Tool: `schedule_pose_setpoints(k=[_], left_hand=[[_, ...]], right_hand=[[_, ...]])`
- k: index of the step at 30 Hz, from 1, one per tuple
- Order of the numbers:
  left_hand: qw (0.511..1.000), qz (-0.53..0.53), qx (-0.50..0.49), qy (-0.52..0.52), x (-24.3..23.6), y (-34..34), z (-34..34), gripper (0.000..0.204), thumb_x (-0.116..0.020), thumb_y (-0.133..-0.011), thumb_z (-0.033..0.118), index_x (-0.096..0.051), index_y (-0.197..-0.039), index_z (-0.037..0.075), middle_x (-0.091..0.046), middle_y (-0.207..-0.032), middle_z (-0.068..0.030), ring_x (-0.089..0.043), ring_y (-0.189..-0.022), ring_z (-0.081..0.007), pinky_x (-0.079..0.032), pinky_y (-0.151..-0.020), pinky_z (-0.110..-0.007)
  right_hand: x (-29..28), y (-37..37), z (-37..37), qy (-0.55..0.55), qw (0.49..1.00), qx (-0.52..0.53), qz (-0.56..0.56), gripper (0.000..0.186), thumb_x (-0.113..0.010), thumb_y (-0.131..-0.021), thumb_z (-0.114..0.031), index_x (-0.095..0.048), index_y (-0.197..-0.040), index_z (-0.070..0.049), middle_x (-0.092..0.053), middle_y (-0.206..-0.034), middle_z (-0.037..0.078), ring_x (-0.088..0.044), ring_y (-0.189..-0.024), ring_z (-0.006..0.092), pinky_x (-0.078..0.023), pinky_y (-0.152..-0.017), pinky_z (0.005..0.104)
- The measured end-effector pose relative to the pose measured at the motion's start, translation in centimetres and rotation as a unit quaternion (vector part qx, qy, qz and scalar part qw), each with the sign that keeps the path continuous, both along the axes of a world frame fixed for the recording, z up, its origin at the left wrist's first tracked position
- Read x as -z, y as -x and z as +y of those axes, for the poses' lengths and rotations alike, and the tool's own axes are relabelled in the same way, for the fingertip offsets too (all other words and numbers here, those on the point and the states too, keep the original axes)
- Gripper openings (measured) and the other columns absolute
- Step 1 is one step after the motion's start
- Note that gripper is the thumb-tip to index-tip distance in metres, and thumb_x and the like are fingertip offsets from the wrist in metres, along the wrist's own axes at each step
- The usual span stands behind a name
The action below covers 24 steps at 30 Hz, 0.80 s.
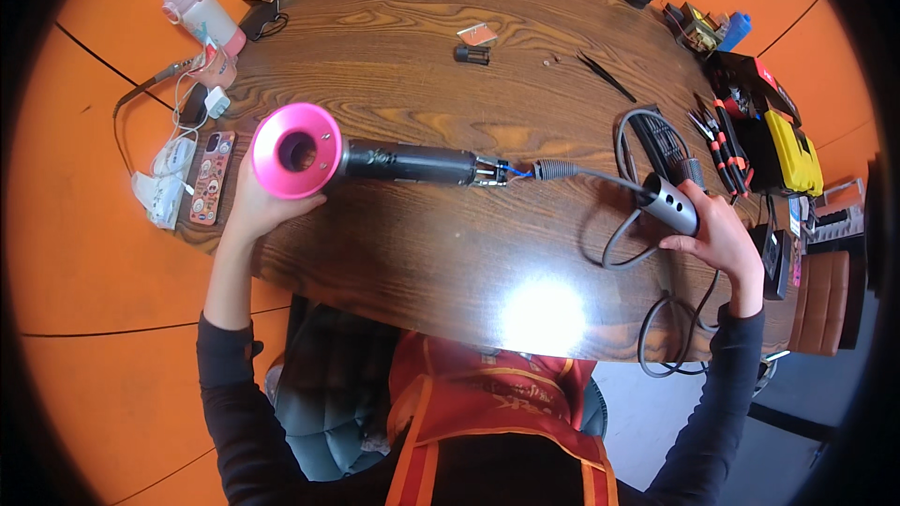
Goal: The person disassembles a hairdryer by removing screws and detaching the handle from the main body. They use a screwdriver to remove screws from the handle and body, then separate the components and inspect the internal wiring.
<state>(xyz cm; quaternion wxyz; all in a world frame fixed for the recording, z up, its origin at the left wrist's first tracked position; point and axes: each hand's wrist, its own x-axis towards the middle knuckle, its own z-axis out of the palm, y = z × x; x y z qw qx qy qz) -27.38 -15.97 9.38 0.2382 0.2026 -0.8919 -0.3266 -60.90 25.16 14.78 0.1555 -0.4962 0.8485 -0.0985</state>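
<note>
My left hand [258, 213] grips a partly dismantled hair dryer by its round pink head [324, 152], with most of the fingers hidden behind it. The dryer's black inner handle [408, 162] points right, its end bare with thin blue and other wires [514, 171]. These run to a ribbed grey cord sleeve [555, 170] on the grey power cord [609, 177]. In my right hand [724, 236] is a grey metallic handle tube [673, 209] with dark holes in its side, apart from the dryer body. The cord reaches the tube's open left end.
Orange-handled pliers and other tools [727, 150] lie at the right beside a yellow and black case [792, 152]. Black tweezers [607, 78] and a small black part [472, 55] are farther back. A phone [213, 178] and a pink bottle [202, 14] are at left.
</note>
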Motion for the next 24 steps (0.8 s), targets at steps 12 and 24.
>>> schedule_pose_setpoints(k=[12,24], left_hand=[[0.998,0.025,0.058,-0.021,0.3,7.7,-1.9,0.079,-0.085,-0.05,0.01,-0.048,-0.12,0.002,-0.056,-0.114,-0.0104,-0.054,-0.107,-0.0229,-0.041,-0.095,-0.035],[0.993,0.017,0.088,-0.071,0.9,8.8,-4.5,0.093,-0.085,-0.053,0.01,-0.037,-0.133,0.003,-0.048,-0.128,-0.0093,-0.042,-0.122,-0.0204,-0.032,-0.104,-0.034]], right_hand=[[1.0,-1.7,-1.5,0.023,0.999,0.036,0.005,0.039,-0.048,-0.091,-0.039,-0.044,-0.108,-0.004,-0.059,-0.087,0.024,-0.056,-0.084,0.0443,-0.044,-0.07,0.0464],[0.9,-3.5,-2.7,0.074,0.992,0.078,0.07,0.033,-0.057,-0.086,-0.031,-0.053,-0.101,-0.002,-0.059,-0.084,0.017,-0.059,-0.076,0.0373,-0.045,-0.064,0.0413]])
